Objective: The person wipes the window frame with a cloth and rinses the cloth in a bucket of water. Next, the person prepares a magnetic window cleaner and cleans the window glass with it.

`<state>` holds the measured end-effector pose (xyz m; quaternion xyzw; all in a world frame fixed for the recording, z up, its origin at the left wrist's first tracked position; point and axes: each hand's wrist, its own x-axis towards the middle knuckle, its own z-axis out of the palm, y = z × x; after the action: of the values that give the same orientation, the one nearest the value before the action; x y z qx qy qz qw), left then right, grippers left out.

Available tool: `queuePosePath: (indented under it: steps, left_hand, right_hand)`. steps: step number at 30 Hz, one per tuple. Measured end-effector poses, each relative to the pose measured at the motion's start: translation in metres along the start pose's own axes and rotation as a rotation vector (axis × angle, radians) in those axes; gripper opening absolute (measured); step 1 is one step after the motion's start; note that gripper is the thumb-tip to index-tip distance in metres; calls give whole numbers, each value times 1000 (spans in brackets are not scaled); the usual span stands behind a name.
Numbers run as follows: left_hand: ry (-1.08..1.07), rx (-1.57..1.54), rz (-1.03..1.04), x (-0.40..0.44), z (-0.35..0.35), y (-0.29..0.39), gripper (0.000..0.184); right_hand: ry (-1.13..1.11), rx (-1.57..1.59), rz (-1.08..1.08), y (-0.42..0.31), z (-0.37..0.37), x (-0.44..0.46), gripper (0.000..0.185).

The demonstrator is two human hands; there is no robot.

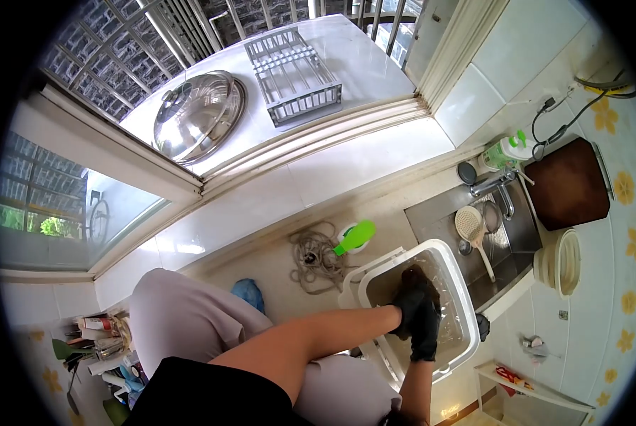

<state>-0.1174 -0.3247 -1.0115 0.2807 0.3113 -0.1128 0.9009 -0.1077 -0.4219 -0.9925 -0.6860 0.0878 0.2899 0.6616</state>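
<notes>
Evidently, the person's black-gloved left hand [406, 307] and right hand [424, 329] are together inside a white basin [465, 312] near the metal sink [431, 217], at a dark brown item [419, 274] in murky water [383, 297], though whether either grips it cannot be told.

Just one head-worn cam, super wide, looking down at the nearby basin [461, 297] and forward past the window ledge [325, 177].

White rectangular basin [463, 298], open-topped; brownish water [389, 292] inside, dark brown lump [416, 272] in it.
</notes>
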Motion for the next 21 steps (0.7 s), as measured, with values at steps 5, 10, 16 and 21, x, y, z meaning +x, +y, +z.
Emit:
queuePosePath:
  steps: [5,10,16,21]
  left_hand:
    - [-157,1059,673,27,-17,-23,11]
    - [-164,443,534,47,-42,-55,18]
    - [-334,1680,758,-45,-3,50,18]
    - [-176,1373,643,-62,8,65,21]
  right_hand:
    - [146,-120,-130,-35,32,-34,29]
    - [159,-409,-317,-20,41,-53,25]
    - [349,-207,-244,-43,65,-41,35]
    - [373,-1100,-588,-40,21,-19,36]
